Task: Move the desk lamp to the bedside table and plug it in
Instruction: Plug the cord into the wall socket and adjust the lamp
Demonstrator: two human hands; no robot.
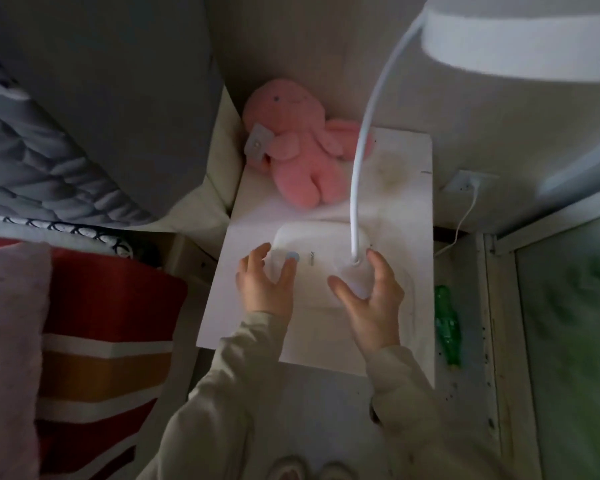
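The white desk lamp stands on the white bedside table [406,216]. Its flat base [321,251] lies in the middle of the tabletop, its thin curved neck [362,147] rises to the round head [520,39] at the top right. My left hand [265,284] rests at the base's left edge with fingers spread, one finger near the round button [292,255]. My right hand [368,299] cups the foot of the neck from the right, fingers apart. A white cable [463,220] runs from a wall socket [465,181] down beside the table.
A pink plush toy [298,150] sits at the table's back left corner. The bed with grey pillow [94,91] and red striped blanket [108,334] lies to the left. A green plastic bottle [447,327] lies on the floor at the right, by a window frame.
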